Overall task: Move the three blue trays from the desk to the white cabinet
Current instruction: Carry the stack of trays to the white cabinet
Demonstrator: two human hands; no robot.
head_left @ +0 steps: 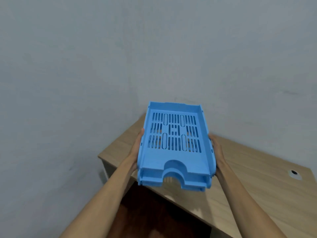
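A stack of light blue slotted letter trays hangs in the air above the corner of a light wooden desk. At least two nested layers show at the notched front edge. My left hand grips the stack's left side wall, and my right hand grips the right side wall. Both forearms reach in from the bottom of the view. The white cabinet is not in view.
A plain grey wall fills the upper and left part of the view, close behind the desk. A round cable hole sits in the desktop at the right. Dark brown floor shows below the desk's near edge.
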